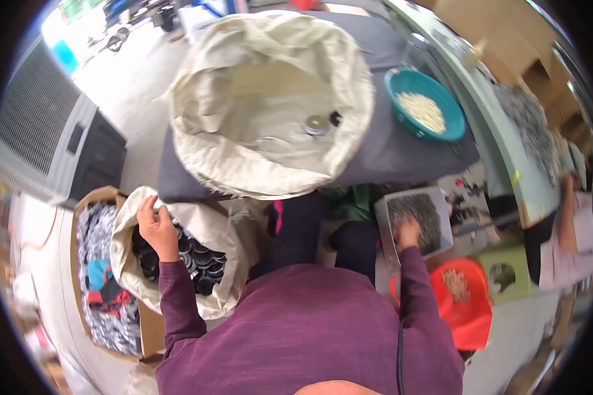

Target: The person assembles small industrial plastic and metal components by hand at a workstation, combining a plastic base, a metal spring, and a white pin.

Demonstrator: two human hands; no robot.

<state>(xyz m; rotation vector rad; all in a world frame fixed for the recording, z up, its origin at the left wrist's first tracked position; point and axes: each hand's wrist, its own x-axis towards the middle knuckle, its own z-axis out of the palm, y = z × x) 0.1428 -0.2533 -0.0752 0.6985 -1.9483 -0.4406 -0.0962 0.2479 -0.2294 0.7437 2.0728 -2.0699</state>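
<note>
My left hand (157, 229) is over the near-left woven sack (126, 253), its fingers apart at the rim and nothing visible in them. Inside that sack lie many black round parts (201, 263) with shiny edges. On the right, my right hand (407, 232) reaches into a white box (383, 227) of small grey metal pieces (423, 217). Its fingers are curled down at the pieces; whatever they grip is too small to make out. Ahead, a large open white sack (270, 181) holds a round silver part (316, 125) and a dark one (336, 119) beside it.
The large sack rests on a grey padded surface (402, 158), beside a teal basin (454, 128) of pale pieces. A red container (471, 322) stands near my right forearm. At left are a cardboard box (153, 326) and a grey air cooler (85, 148). Another person's arm (566, 220) shows at far right.
</note>
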